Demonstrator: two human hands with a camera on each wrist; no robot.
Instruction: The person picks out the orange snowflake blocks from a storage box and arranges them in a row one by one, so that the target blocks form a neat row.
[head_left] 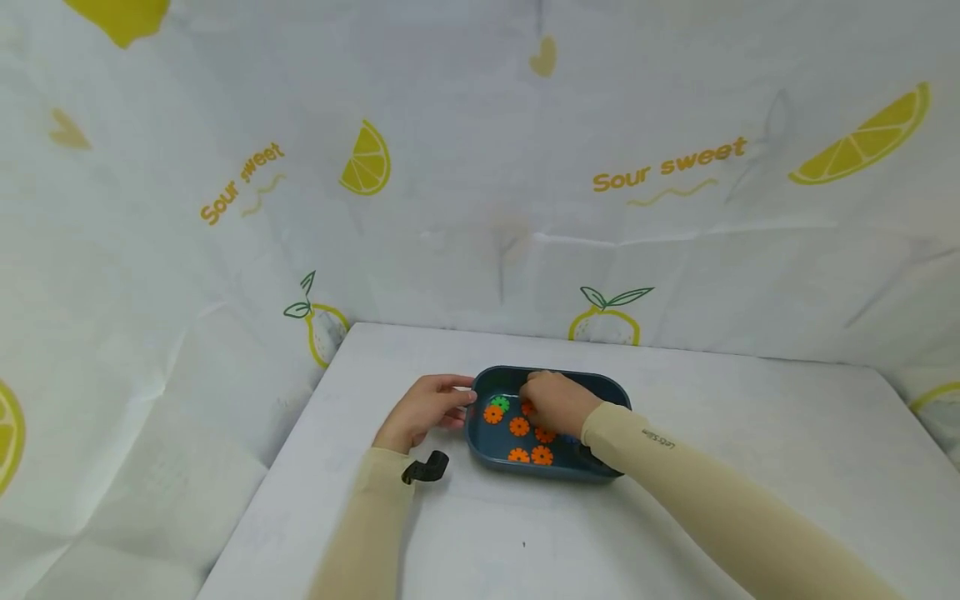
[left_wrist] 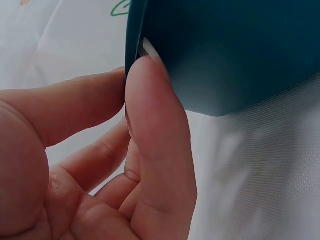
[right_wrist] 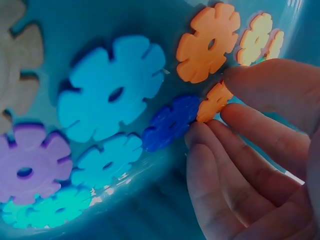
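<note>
A dark blue-green tray (head_left: pixel 480 450) with rounded corners stands on the white table. My left hand (head_left: pixel 426 410) grips its left rim, the thumb (left_wrist: pixel 155 110) inside the wall and the other fingers outside. Over the tray, my right hand (head_left: pixel 558 402) reaches down with bent fingers. Between its thumb and fingers, in the right wrist view, it pinches an orange snowflake disc (right_wrist: pixel 214 102). A dark blue disc (right_wrist: pixel 172 122) lies against the fingertips. Around it are a large light blue disc (right_wrist: pixel 117 90), a purple disc (right_wrist: pixel 35 165) and another orange disc (right_wrist: pixel 209 42).
Several orange discs (head_left: pixel 519 427) and a green disc (head_left: pixel 500 403) lie in the tray's left part. A black wrist mount (head_left: pixel 426 468) sits on the left sleeve. A white sheet (head_left: pixel 480 208) printed with lemons hangs behind the table (head_left: pixel 712 417).
</note>
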